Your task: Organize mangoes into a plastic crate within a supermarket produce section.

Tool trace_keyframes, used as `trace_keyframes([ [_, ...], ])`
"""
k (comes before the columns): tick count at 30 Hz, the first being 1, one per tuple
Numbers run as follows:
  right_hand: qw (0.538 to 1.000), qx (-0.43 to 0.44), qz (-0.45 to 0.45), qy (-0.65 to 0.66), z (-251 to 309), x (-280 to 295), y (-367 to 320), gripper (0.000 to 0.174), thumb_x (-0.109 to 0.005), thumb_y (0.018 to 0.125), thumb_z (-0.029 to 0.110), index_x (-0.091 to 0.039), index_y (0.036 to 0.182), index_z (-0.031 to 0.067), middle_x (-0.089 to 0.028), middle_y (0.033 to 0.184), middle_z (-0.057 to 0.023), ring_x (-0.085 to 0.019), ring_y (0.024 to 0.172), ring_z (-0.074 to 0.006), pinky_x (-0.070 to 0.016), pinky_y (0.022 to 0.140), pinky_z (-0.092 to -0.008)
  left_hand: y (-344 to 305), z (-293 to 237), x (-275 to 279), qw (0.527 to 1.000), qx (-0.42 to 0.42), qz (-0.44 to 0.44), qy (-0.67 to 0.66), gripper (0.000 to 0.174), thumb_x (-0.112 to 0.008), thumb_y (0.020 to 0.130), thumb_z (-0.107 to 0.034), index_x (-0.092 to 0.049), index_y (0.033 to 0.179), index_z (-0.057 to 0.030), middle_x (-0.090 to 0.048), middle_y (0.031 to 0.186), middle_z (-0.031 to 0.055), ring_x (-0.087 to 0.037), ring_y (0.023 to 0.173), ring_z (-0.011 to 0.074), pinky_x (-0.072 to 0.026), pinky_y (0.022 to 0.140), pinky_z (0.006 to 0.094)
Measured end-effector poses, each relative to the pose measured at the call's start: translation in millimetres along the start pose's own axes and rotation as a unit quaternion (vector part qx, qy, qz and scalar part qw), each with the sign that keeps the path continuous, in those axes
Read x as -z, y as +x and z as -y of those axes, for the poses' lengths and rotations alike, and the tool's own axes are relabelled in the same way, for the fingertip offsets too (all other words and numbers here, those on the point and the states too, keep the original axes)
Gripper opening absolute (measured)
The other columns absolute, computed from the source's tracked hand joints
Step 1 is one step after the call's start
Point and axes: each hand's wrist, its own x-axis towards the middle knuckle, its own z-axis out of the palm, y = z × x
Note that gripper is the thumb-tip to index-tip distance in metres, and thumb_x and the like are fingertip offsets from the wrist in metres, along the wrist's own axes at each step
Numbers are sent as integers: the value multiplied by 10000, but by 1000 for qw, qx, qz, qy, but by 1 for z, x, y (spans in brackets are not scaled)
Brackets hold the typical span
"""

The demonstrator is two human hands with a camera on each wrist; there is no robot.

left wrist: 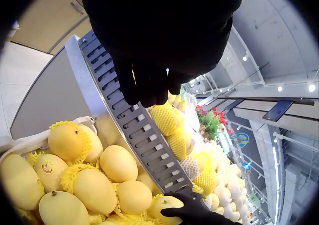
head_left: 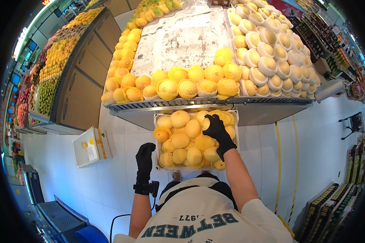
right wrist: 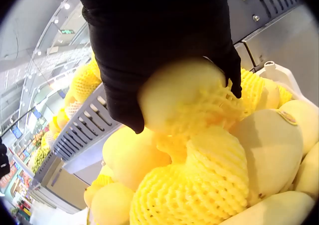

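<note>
My right hand (head_left: 215, 131), in a black glove, grips a yellow melon (right wrist: 182, 93) at the right side of a crate (head_left: 156, 141) full of melons. Thumb and fingers reach down its sides in the right wrist view, and a yellow foam net (right wrist: 214, 108) covers its lower part. Other melons (right wrist: 269, 145) lie close around and below it. My left hand (head_left: 144, 160), also gloved in black, hangs to the left of the crate with its fingers loosely bent and nothing in them. The left wrist view shows that hand (left wrist: 164, 40) from close up, in front of the slatted shelf edge.
Behind the crate stands a display shelf (head_left: 170, 106) with rows of netted melons (head_left: 187, 88) along its front and a paper-lined middle (head_left: 178, 44). Paler fruit in white nets (head_left: 267, 65) fill its right side. A white box (head_left: 85, 152) stands on the floor at left.
</note>
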Motion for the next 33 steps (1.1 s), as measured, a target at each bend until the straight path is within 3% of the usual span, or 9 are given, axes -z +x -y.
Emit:
trace_keyframes([
  [7,974,83,-120,171,12,24,-28,799,-867,614,154,-478,1300,25,-548,1224,-132,-533,1156,-284,-446,1003,-389,19,3,-10,995,12,75,-71,191,-590,935,-94,-638,1084,15,-676,989,88,-632,898,169,-513,840,314],
  [16,891,-5,-127,436,59,69,-78,708,-807,729,105,-462,1344,34,-535,1265,-98,-524,1175,-213,-445,1002,-333,43,-22,-55,961,39,258,-94,243,-592,946,-106,-609,1174,-23,-649,1107,60,-603,990,143,-489,878,294],
  [18,863,-7,-121,490,56,68,-84,699,-789,751,111,-449,1358,36,-529,1268,-100,-528,1170,-224,-468,990,-362,45,-24,-69,953,25,288,-86,262,-590,936,-83,-599,1192,-26,-633,1142,69,-600,1028,155,-493,891,301],
  [23,740,-21,-46,670,78,83,-103,722,-761,780,136,-399,1398,44,-499,1299,-130,-534,1177,-283,-518,949,-468,47,-35,-92,932,23,354,-73,356,-583,926,-34,-543,1280,-45,-587,1252,56,-565,1126,159,-463,961,296],
  [27,635,-26,39,771,89,79,-114,680,-695,852,238,-368,1418,53,-473,1339,-169,-526,1202,-336,-523,932,-520,44,-54,-103,904,-5,412,-114,618,-630,893,-21,-373,1450,-87,-417,1448,71,-469,1272,205,-444,1016,327],
  [28,607,-32,60,791,92,75,-116,663,-670,878,272,-361,1423,56,-467,1350,-178,-522,1208,-349,-521,930,-531,43,-61,-106,902,-50,425,-57,739,-673,862,-25,-296,1494,-96,-349,1497,74,-425,1318,221,-442,1029,352],
  [31,504,-96,84,854,92,59,-115,692,-604,933,355,-286,1461,40,-418,1416,-193,-453,1282,-351,-433,1041,-523,29,-103,-105,877,40,460,-130,784,-711,829,-35,-299,1494,-93,-359,1490,88,-435,1309,225,-437,1036,367],
  [32,435,-121,79,889,102,57,-111,587,-494,992,384,-320,1440,46,-455,1373,-197,-494,1236,-374,-506,916,-595,27,-102,-107,879,-18,454,-144,827,-746,821,-108,-276,1499,-64,-408,1451,119,-431,1312,230,-398,1068,364],
  [33,514,-105,84,847,110,60,-112,582,-491,995,388,-328,1433,40,-467,1359,-201,-517,1211,-369,-522,902,-562,27,-103,-105,884,-23,446,-140,810,-744,823,-119,-290,1490,-52,-427,1433,124,-443,1299,229,-399,1065,361],
])
